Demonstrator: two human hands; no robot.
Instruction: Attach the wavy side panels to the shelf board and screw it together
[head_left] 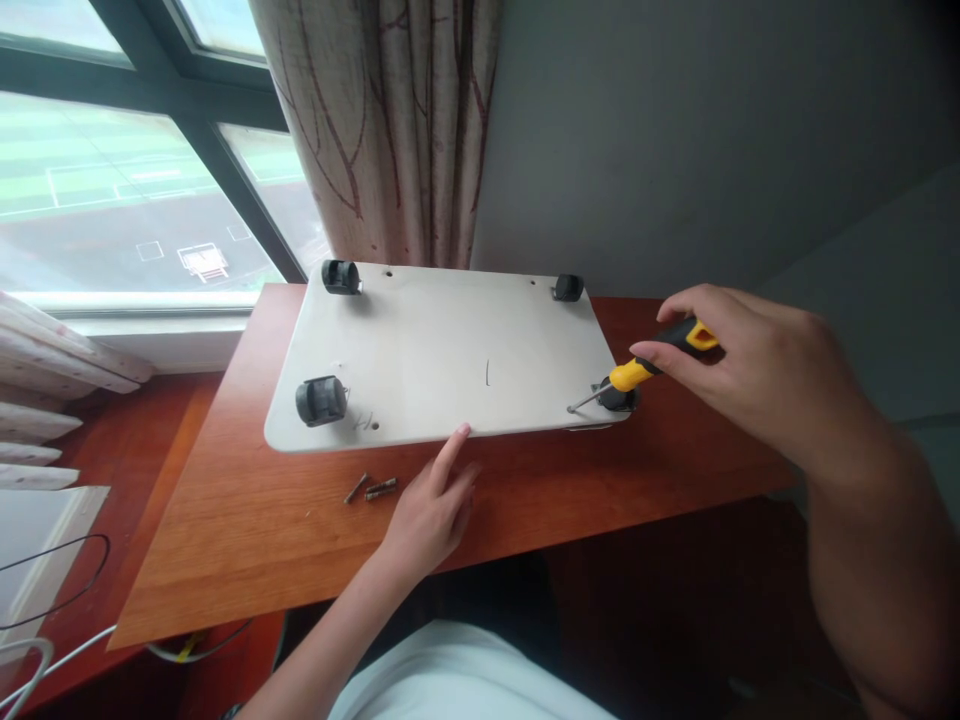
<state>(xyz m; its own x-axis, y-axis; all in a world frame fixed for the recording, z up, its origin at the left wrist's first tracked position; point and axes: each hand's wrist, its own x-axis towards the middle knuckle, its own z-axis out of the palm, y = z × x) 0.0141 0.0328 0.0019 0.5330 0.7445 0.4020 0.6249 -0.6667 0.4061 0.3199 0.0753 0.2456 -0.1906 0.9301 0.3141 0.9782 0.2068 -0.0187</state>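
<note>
A white board (427, 340) with a black caster (321, 400) near each corner lies wheels-up on the wooden table. My right hand (727, 350) grips a yellow and black screwdriver (634, 374), tilted down to the left. Its tip meets the board at a hole or screw close to the near right caster (618, 396); which one, I cannot tell. My left hand (435, 500) has its index finger stretched out onto the board's near edge, the other fingers loosely bent and holding nothing. Several metal screws (380, 489) lie on the table left of that hand.
The brown wooden table (247, 540) ends at a near edge just before my body. Behind it are a patterned curtain (390, 130) and a grey wall (637, 130). A window (112, 190) is at the left. Cables (67, 665) run along the lower left.
</note>
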